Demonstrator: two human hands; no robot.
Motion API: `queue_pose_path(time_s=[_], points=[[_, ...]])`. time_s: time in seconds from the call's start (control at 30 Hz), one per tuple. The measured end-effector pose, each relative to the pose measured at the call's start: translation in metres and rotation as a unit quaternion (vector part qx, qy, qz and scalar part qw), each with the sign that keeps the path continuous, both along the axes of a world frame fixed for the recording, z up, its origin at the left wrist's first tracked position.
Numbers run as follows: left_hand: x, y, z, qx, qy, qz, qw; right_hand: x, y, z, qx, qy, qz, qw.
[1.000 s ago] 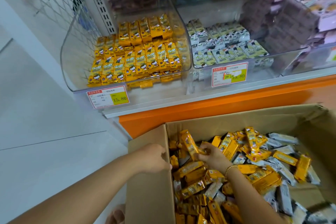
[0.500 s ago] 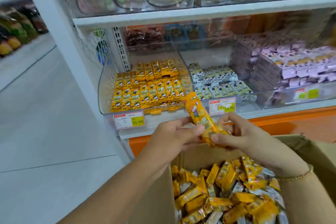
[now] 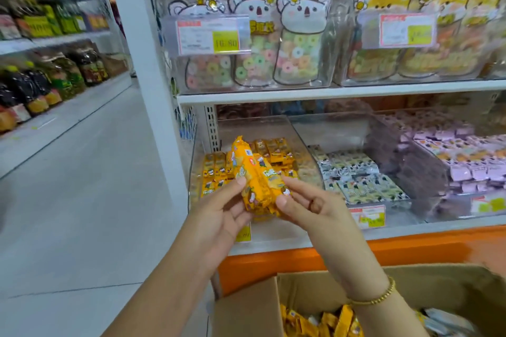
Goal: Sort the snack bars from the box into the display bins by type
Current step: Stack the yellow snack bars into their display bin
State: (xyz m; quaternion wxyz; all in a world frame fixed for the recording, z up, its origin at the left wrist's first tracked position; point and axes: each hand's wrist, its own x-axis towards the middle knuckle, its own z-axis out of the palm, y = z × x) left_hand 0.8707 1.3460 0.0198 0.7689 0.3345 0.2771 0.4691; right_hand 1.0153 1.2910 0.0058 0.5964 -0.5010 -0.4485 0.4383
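While our left hand [image 3: 219, 216] and right hand [image 3: 315, 208] pinched the yellow bars [image 3: 257, 186] with half-curled fingers [image 3: 282, 201], they seemed light, slippery, best gripped mid-length.

The yellow snack bars [image 3: 257, 183] held up are bunched together, so their number cannot be told. Behind them, much of the yellow stock in the clear bin [image 3: 252, 118] is hidden. Just below them, the left hand [image 3: 219, 216] covers most of a yellow price tag [image 3: 243, 235]. Farther below, the cardboard box [image 3: 246, 309] is cut off by the bottom edge. Well to their right, purple packs [image 3: 465, 161] blur behind clear plastic, their print unreadable.
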Motion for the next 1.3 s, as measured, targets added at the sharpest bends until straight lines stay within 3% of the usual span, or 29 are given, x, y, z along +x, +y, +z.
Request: queue_pose_path(time_s=[0.1, 0.23, 0.47, 0.6, 0.8, 0.87, 1.07, 1.1, 1.13, 1.2, 1.23, 1.3], points=[[-0.005, 0.005, 0.000, -0.004, -0.017, -0.024, 1.000, -0.010, 0.009, 0.000, 0.034, -0.001, -0.041, 0.999], [-0.008, 0.007, -0.001, 0.013, 0.035, -0.018, 0.999, -0.017, 0.015, 0.000, 0.097, -0.045, -0.064, 0.992], [-0.005, 0.012, -0.004, 0.018, 0.070, 0.024, 0.997, -0.015, 0.014, -0.004, 0.090, -0.153, -0.029, 0.984], [0.005, 0.010, -0.006, 0.054, 0.117, 0.027, 0.991, -0.013, 0.015, -0.001, 0.083, -0.379, -0.108, 0.915], [0.012, 0.009, -0.004, 0.031, 0.101, 0.034, 0.994, -0.023, 0.022, -0.013, 0.068, -0.473, -0.162, 0.864], [0.010, 0.009, -0.007, 0.020, 0.105, 0.041, 0.993, -0.027, 0.023, -0.015, 0.054, -0.483, -0.173, 0.857], [-0.008, 0.013, -0.007, 0.008, 0.129, 0.052, 0.990, -0.031, 0.039, -0.002, -0.014, -0.447, -0.118, 0.887], [-0.012, 0.012, -0.010, 0.048, 0.205, 0.053, 0.976, -0.028, 0.047, 0.002, -0.034, -0.441, -0.108, 0.891], [-0.018, 0.011, -0.015, 0.119, 0.335, 0.053, 0.933, -0.024, 0.057, 0.006, -0.054, -0.439, -0.101, 0.891], [-0.033, 0.009, -0.029, 0.281, 0.589, 0.044, 0.756, -0.020, 0.082, 0.013, -0.079, -0.443, -0.093, 0.888], [-0.041, 0.007, -0.033, 0.326, 0.641, 0.033, 0.694, -0.020, 0.097, 0.015, -0.080, -0.443, -0.083, 0.889], [-0.051, 0.003, -0.037, 0.354, 0.658, 0.002, 0.664, -0.029, 0.127, 0.017, -0.075, -0.446, -0.045, 0.891]])
